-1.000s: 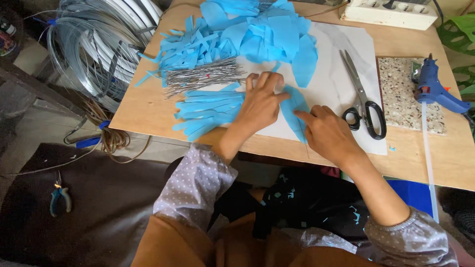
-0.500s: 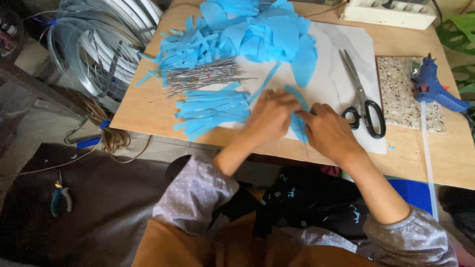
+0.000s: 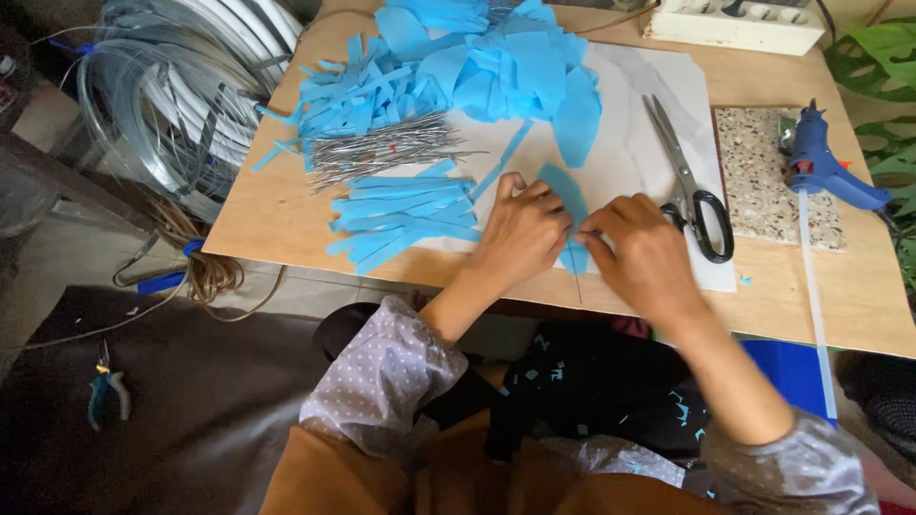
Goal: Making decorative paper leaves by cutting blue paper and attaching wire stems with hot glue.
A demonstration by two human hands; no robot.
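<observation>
Both hands meet over a blue paper petal piece [image 3: 571, 195] lying on a white sheet [image 3: 630, 162] on the wooden table [image 3: 859, 296]. My left hand [image 3: 520, 234] presses and pinches the piece from the left. My right hand [image 3: 644, 253] pinches its lower end from the right, where a thin wire stem [image 3: 578, 286] runs down over the table edge. A stack of cut blue strips [image 3: 401, 215] lies just left of my left hand. Above it sits a bundle of thin metal wires [image 3: 382, 153].
Black-handled scissors [image 3: 692, 186] lie right of my hands. A blue glue gun [image 3: 821, 167] rests beside a speckled tile [image 3: 773, 176], a glue stick [image 3: 816, 296] below it. Blue paper scraps [image 3: 477, 57] pile at the back. Wire coils [image 3: 181, 86] and pliers [image 3: 105, 396] are on the floor at left.
My left hand slid right off the strip stack onto the blue piece and closed on it. My right hand curled in to meet it, fingers now pinching.
</observation>
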